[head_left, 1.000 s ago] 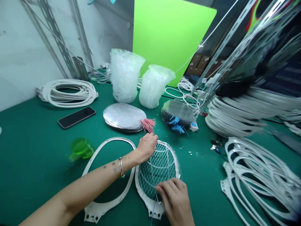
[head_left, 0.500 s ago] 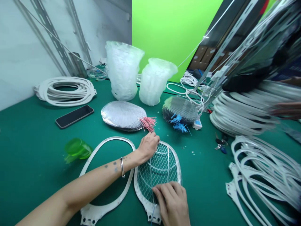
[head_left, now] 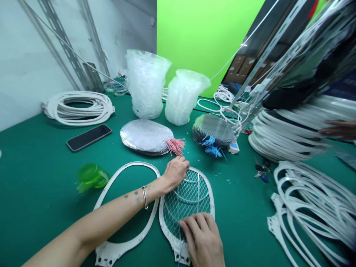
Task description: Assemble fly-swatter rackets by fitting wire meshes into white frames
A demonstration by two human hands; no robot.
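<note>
Currently, the left hand (head_left: 175,173) and right hand (head_left: 201,241) grip one meshed white swatter frame (head_left: 186,204), beside one bare frame (head_left: 136,163).

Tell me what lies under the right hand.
The right hand rests on the wire mesh of a white plastic racket-shaped frame. Mesh shows beside the fingers; whatever lies directly beneath the palm is covered.

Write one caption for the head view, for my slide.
Left hand and right hand rest on a white racket-shaped frame with wire mesh on a green workbench.
</note>
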